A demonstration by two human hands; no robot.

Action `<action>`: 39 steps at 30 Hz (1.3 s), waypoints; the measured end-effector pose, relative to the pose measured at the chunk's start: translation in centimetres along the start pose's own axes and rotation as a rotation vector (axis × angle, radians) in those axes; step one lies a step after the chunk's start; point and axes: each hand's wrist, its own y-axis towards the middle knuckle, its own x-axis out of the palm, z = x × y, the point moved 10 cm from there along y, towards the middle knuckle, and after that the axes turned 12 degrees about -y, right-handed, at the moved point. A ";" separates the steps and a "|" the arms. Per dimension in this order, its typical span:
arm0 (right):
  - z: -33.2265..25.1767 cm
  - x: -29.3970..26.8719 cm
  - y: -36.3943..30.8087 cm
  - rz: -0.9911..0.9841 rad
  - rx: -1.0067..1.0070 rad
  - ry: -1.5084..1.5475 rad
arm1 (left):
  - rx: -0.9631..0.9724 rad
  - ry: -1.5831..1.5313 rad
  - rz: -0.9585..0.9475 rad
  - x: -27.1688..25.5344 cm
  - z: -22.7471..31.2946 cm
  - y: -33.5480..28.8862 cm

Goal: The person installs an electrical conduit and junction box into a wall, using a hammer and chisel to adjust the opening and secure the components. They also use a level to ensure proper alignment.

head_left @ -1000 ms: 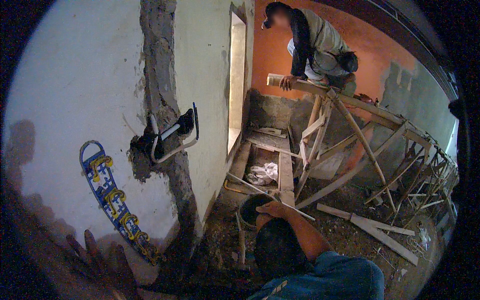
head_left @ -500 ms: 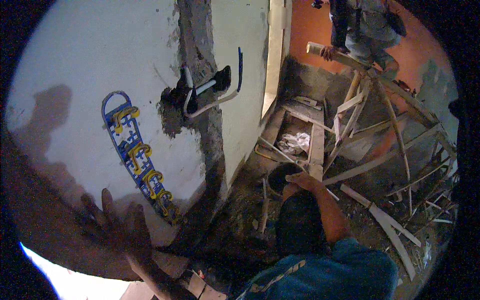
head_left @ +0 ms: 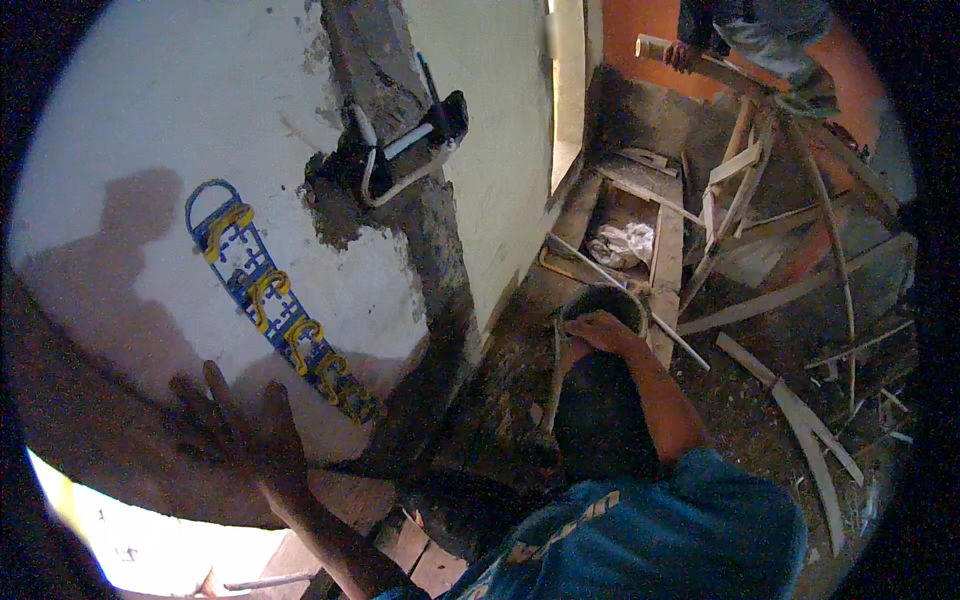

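My left hand [head_left: 245, 430] is raised at the lower left, fingers spread, in shade before the pale wall [head_left: 370, 290]; contact with the wall cannot be made out. My right hand [head_left: 605, 332] has its fingers closed at the near rim of a dark, round-rimmed container [head_left: 625, 300], low in front of me. Its contents are too dim to tell. Just above my left hand, a blue rack [head_left: 262, 265] with yellow curved hooks leans along the wall. White pipes [head_left: 410, 140] stick out of a broken channel in the plaster.
Another person [head_left: 775, 50] stands at the upper right with a hand on a wooden beam [head_left: 655, 48]. Crossed poles and loose boards [head_left: 800, 430] lie on the right. A wooden frame [head_left: 668, 260] surrounds a white bundle [head_left: 622, 243]. Bright light shows at the lower left.
My view has shifted slightly. The container under my right hand has tipped, so more of its rim shows. My left hand stays spread. The other person sits higher in the picture.
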 end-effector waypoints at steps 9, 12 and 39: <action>-4.0 3.3 1.4 -0.057 -0.230 -0.335 | 0.043 0.172 0.011 0.8 0.1 -0.4; -3.4 4.1 3.5 0.014 -0.386 -0.296 | -0.084 0.232 -0.078 1.9 -1.7 -1.3; -35.1 -16.8 8.1 0.559 -0.763 0.174 | -0.016 0.510 -0.161 2.7 -1.3 -1.1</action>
